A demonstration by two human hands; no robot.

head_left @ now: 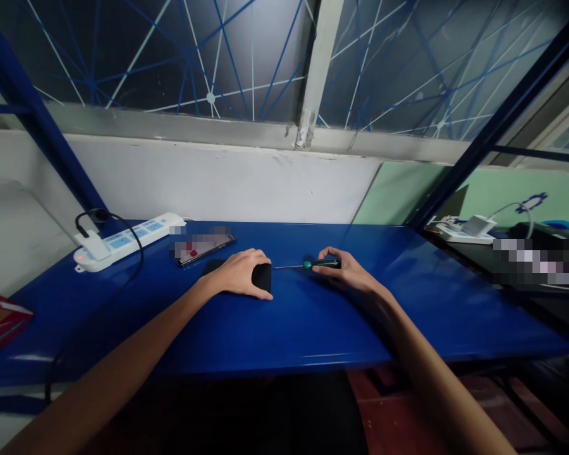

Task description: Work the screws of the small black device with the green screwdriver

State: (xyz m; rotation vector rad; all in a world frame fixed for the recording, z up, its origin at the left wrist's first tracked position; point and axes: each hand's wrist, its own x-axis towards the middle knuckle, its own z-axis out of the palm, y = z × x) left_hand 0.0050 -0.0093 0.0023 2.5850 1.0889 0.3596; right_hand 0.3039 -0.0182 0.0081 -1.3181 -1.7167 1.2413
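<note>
A small black device (262, 277) lies flat on the blue table (313, 322), near the middle of its top. The left hand (241, 273) rests over the device, palm down, fingers closed around its near and right edges, pressing it to the surface. Just right of the device, the right hand (344, 270) is closed on the green-and-black handle of one screwdriver (313, 264); its thin shaft lies nearly level and points at the device's right side, the tip just beside it; whether it touches cannot be told.

Behind and left of the device lies one phone (206, 247), screen up, close to the left hand's knuckles. Farther left of the device sits one white power strip (123, 241) with a white plug in it and a black cable (133, 265) looping off the table's edge. At the far left edge, a red carton (0, 319) shows in part.

Behind the device rises a white wall (218, 183), with netted windows (194, 57) above it.
</note>
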